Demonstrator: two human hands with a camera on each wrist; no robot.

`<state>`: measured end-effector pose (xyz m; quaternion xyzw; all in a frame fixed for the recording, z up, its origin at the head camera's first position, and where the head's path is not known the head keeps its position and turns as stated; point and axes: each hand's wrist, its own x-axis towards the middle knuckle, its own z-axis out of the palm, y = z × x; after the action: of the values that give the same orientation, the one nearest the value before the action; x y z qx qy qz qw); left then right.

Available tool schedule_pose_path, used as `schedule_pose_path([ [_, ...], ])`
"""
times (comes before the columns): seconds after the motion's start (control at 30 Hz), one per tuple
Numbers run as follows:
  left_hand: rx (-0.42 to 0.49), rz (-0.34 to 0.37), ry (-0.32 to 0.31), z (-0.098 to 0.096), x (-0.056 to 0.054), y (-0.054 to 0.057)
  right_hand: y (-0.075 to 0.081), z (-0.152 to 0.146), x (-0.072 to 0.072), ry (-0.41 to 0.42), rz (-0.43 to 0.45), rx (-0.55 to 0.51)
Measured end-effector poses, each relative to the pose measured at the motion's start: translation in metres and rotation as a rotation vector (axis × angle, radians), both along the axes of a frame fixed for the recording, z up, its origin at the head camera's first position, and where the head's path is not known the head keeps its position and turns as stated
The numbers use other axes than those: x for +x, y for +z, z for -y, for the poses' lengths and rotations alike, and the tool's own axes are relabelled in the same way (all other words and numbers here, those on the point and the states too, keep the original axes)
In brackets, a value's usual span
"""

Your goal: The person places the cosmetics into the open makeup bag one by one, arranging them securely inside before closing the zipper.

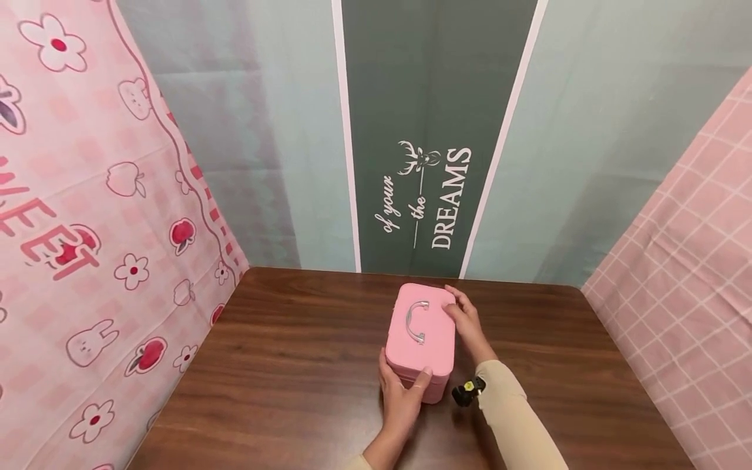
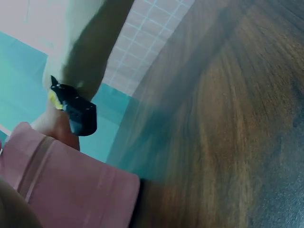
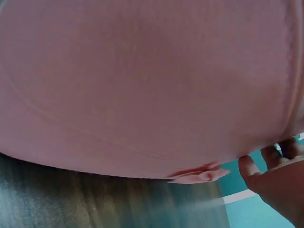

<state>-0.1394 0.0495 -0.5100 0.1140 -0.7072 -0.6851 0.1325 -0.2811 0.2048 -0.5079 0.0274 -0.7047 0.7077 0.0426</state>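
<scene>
A pink vanity case (image 1: pixel 420 356) with a curved silver handle (image 1: pixel 416 321) on its lid stands upright on the brown table. Around its near left corner, my left hand (image 1: pixel 399 398) grips it, thumb on the near face by the lid's edge and fingers along the left side. My right hand (image 1: pixel 469 323) holds the far right corner, its thumb on the lid and its other fingers partly hidden behind. A seam (image 2: pixel 35 164) below the lid shows in the left wrist view. Low on the case, a pink bow-like piece (image 3: pixel 202 175) appears in the right wrist view.
The wood-grain tabletop (image 1: pixel 282 365) spreads out around the case. Behind its far edge hangs a green curtain (image 1: pixel 435 85) with white lettering. Pink printed cloth (image 1: pixel 117 228) hangs at left, and pink checked cloth (image 1: pixel 693 261) at right. A black device (image 1: pixel 467 393) sits on the right wrist.
</scene>
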Motion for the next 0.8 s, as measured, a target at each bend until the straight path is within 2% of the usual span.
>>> schedule_pose_path([
  [0.17,0.011,-0.023,0.034,-0.001,-0.002,-0.004,-0.007,0.003,0.000,-0.032,0.002,-0.011],
  [0.3,0.028,-0.014,0.023,0.000,-0.004,-0.004,-0.009,0.003,0.002,-0.030,-0.013,-0.005],
  [0.4,0.037,-0.013,0.009,0.001,-0.005,-0.004,0.003,0.005,0.009,-0.030,0.008,-0.018],
  [0.53,0.039,-0.008,-0.032,0.010,-0.010,-0.006,0.007,0.007,0.015,-0.066,0.042,-0.082],
  [0.63,0.054,-0.007,-0.084,0.022,-0.015,-0.009,-0.005,0.006,0.013,-0.117,0.014,-0.110],
  [0.7,0.061,-0.009,-0.104,0.029,-0.019,-0.011,-0.010,0.007,0.015,-0.155,-0.016,-0.089],
  [0.8,0.045,-0.011,-0.094,0.035,-0.022,-0.011,-0.013,0.009,0.019,-0.212,-0.035,-0.041],
])
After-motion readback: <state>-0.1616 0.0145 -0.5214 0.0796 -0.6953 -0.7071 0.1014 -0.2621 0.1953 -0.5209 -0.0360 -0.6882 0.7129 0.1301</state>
